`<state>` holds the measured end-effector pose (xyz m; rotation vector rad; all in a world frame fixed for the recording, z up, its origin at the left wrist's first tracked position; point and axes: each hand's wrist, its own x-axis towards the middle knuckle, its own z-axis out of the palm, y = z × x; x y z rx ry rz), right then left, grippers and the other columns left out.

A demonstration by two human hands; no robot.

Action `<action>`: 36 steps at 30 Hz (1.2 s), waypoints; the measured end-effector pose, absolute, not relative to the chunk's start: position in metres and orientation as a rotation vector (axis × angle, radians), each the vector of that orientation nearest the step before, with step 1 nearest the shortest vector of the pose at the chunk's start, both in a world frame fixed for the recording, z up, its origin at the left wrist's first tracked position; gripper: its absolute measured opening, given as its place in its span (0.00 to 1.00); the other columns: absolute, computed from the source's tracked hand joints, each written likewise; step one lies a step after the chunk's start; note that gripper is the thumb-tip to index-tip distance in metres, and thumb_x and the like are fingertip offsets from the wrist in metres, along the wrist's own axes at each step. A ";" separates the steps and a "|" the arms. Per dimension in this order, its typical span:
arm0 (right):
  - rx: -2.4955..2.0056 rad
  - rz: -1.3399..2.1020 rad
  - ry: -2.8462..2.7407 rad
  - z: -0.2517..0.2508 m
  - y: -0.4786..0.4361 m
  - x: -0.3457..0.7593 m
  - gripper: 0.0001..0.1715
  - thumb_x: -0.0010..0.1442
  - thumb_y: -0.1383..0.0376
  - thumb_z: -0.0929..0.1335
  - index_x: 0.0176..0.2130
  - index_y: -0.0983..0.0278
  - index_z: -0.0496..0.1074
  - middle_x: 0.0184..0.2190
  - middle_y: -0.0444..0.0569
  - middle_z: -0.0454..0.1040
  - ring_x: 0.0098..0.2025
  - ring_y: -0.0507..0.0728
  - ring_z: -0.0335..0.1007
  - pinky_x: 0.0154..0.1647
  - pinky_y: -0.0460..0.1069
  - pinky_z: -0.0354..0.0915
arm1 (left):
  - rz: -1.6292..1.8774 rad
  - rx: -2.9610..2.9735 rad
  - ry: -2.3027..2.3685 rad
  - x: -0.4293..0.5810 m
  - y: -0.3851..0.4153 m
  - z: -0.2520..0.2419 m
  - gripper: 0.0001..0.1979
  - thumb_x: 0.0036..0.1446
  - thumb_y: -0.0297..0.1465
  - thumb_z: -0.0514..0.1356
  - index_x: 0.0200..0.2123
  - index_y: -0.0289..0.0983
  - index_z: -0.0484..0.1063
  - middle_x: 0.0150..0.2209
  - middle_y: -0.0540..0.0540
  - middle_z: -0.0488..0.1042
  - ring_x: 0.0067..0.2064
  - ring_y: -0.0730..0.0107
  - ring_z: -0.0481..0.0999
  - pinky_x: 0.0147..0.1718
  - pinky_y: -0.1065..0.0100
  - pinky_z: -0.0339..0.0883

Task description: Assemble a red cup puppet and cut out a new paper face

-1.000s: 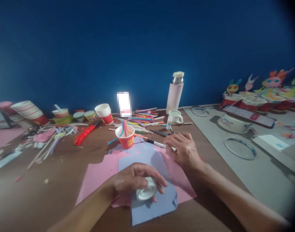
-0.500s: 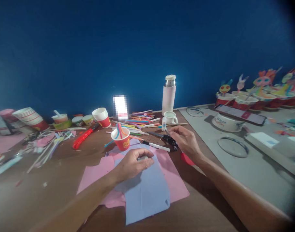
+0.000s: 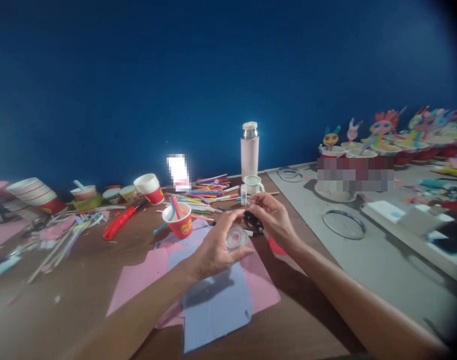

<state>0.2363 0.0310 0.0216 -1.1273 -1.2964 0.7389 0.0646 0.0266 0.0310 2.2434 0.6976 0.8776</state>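
My left hand [image 3: 217, 246] is raised above the brown table [image 3: 78, 280] and is closed round a small roll of clear tape [image 3: 236, 237]. My right hand [image 3: 271, 216] meets it from the right, fingers pinched at the roll's top edge, with black scissors [image 3: 253, 220] lying just under it. Below both hands lie a pale blue paper sheet [image 3: 217, 305] over pink sheets [image 3: 138, 280]. A red paper cup [image 3: 178, 221] with coloured strips stands just left of the hands.
Coloured sticks and pens [image 3: 206, 192], a white flask [image 3: 249, 150], a white mug [image 3: 253, 184], a red utility knife [image 3: 119, 222], stacked cups [image 3: 149, 188] and paper scraps [image 3: 59, 230] crowd the table's back. A grey mat [image 3: 363, 250] with wire rings and craft figures [image 3: 378, 135] lies right.
My left hand lifted the tape roll off the blue sheet toward the middle. My right hand left the pen on the table and came up to the roll. The view shifted right.
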 end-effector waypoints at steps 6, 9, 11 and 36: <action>-0.917 0.990 -1.248 0.019 0.031 0.233 0.22 0.55 0.63 0.66 0.49 0.60 0.62 0.42 0.49 0.72 0.37 0.54 0.72 0.38 0.49 0.66 | 0.996 2.183 0.695 0.055 0.028 0.016 0.38 0.49 0.34 0.64 0.59 0.41 0.47 0.54 0.40 0.59 0.54 0.59 0.63 0.54 0.58 0.58; -0.822 1.239 -1.235 0.016 0.029 0.232 0.28 0.56 0.61 0.67 0.54 0.59 0.57 0.35 0.47 0.74 0.35 0.54 0.72 0.37 0.49 0.66 | 1.093 2.235 0.691 0.054 0.030 0.012 0.38 0.48 0.34 0.64 0.58 0.41 0.47 0.54 0.40 0.58 0.55 0.58 0.62 0.54 0.57 0.57; -0.828 1.340 -1.235 0.014 0.027 0.230 0.29 0.55 0.60 0.68 0.54 0.60 0.57 0.30 0.45 0.74 0.31 0.53 0.71 0.33 0.47 0.65 | 1.168 2.315 0.714 0.054 0.032 0.010 0.38 0.48 0.34 0.64 0.58 0.41 0.48 0.54 0.39 0.58 0.55 0.57 0.61 0.54 0.55 0.58; -1.454 0.335 -1.829 -0.003 0.060 0.214 0.32 0.55 0.67 0.63 0.58 0.60 0.49 0.33 0.44 0.76 0.31 0.55 0.73 0.35 0.49 0.65 | 1.530 1.980 1.386 -0.041 0.079 0.026 0.27 0.51 0.37 0.59 0.54 0.39 0.58 0.54 0.40 0.63 0.54 0.57 0.64 0.51 0.56 0.60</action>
